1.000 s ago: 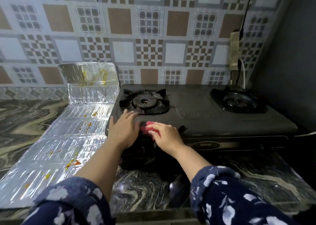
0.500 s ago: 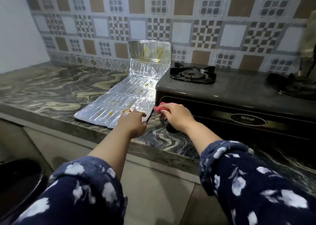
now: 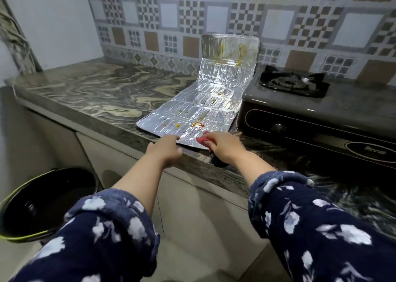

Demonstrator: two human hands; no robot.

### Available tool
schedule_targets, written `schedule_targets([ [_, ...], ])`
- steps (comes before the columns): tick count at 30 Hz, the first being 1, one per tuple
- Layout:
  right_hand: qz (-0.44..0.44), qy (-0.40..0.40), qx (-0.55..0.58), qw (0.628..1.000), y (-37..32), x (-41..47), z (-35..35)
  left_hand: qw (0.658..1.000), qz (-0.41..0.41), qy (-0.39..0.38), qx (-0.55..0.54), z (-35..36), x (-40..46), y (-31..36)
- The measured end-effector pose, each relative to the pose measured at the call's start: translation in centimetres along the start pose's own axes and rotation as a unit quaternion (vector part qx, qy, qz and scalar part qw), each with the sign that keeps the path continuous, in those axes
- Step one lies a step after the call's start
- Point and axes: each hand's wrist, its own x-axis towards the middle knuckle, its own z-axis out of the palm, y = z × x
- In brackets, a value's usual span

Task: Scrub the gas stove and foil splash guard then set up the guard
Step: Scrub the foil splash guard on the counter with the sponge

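Marbled grey stone is forming the bench (image 3: 102, 97), running from a plain wall on the left to a patterned tile wall behind. Nearest the camera, two arms in dark blue flowered sleeves (image 3: 111, 228) are reaching forward over the bench's front edge, with a black bucket (image 3: 42, 202) standing on the floor below to the left. The left hand (image 3: 166, 150) is resting with loosely curled fingers, gripping nothing, its fingertips touching the near edge of the foil guard (image 3: 192, 114). The right hand (image 3: 222, 146) is clamping a pink scrubber (image 3: 202, 139) down on the guard's near right corner, and something dark is hanging beneath that fist. The guard is lying flat, spotted with orange and yellow stains, its far panel folding up against the tiles. Just beside it on the right, the black stove (image 3: 321, 110) is sitting with one burner (image 3: 292, 82) showing.
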Motion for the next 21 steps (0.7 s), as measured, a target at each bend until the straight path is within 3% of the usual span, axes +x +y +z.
schedule_targets([
  [15,-0.051,0.003,-0.037,0.998,-6.2,17.4,8.1,0.997,0.041,-0.01,0.057,-1.7,15.6,-13.9],
  [18,-0.065,-0.015,-0.044,0.997,-7.1,19.2,11.0,0.994,0.059,-0.041,0.085,-0.9,16.8,-15.7],
  [21,-0.044,-0.028,-0.075,0.996,-7.6,19.7,13.0,0.993,0.071,-0.012,0.093,0.2,16.6,-16.4],
])
